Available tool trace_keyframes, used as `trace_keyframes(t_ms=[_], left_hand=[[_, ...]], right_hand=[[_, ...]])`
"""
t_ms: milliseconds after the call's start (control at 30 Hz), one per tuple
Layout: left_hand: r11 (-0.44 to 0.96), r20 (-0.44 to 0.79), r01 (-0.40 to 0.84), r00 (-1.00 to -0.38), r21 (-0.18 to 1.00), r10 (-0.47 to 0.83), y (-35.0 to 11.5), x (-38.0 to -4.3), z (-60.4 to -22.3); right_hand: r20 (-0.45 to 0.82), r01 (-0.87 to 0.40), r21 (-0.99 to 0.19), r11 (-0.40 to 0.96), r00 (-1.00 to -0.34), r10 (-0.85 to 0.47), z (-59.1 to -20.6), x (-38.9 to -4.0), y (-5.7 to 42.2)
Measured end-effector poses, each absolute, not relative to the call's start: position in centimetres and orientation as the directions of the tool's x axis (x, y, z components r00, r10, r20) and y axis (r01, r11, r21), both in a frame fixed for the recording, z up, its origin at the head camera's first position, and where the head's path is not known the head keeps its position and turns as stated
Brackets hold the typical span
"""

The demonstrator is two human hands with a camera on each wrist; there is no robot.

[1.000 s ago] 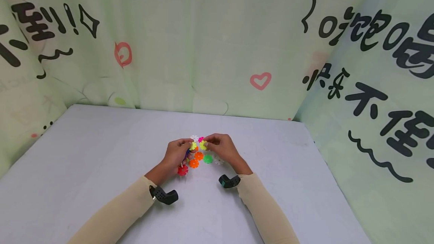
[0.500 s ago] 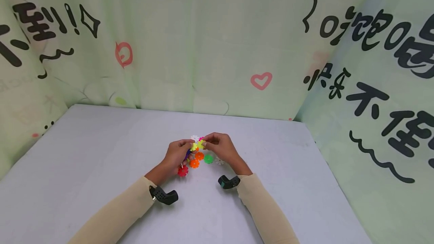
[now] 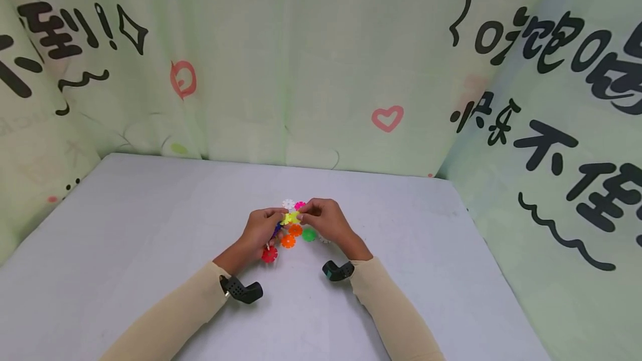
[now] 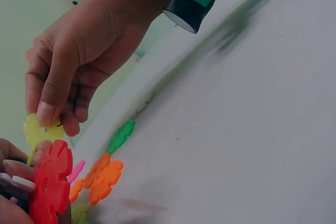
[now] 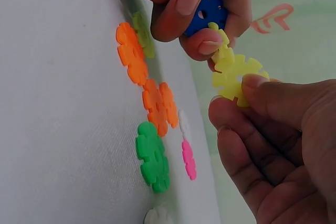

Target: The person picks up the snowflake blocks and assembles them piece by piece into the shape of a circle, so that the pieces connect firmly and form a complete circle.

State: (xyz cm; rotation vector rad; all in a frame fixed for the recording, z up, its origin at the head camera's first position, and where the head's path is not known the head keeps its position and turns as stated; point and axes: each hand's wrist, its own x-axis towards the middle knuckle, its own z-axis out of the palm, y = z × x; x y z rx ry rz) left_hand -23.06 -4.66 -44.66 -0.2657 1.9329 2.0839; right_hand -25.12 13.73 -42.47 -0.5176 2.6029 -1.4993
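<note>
My left hand (image 3: 262,227) grips a joined group of notched plastic snowflake discs. A red disc (image 4: 52,182) hangs from it on the near side. Also in that hand are a blue disc (image 5: 206,17) and a yellow one (image 5: 224,51), partly hidden by the fingers. My right hand (image 3: 327,220) pinches a second yellow snowflake disc (image 5: 237,76) between thumb and fingers. The edges of the two yellow discs meet between my hands in the right wrist view, set at an angle to each other.
Loose discs lie on the white table (image 3: 391,227) under and behind my hands: several orange ones (image 5: 131,53), a green one (image 5: 152,156), a pink one (image 5: 189,160), white ones (image 3: 288,204) and a yellow-green one (image 5: 143,34). A printed curtain (image 3: 326,71) hangs behind the table.
My right hand has brought its yellow disc leftward, from apart to meeting the yellow disc in my left hand. The left hand has barely moved.
</note>
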Motion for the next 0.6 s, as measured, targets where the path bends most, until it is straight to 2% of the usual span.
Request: trace_keyframes(t_ms=[333, 600], left_hand=[[-0.063, -0.302, -0.306, -0.951, 0.950, 0.062, -4.07, -22.95, -44.52], [-0.154, -0.339, -0.344, -0.939, 0.926, 0.062, -3.85, -22.91, -44.32]], right_hand=[[0.131, -0.299, -0.823, 0.483, -0.927, -0.351, -42.26, -25.04, 13.54], [0.145, -0.296, -0.839, 0.456, -0.930, -0.336, -42.41, -25.08, 13.36]])
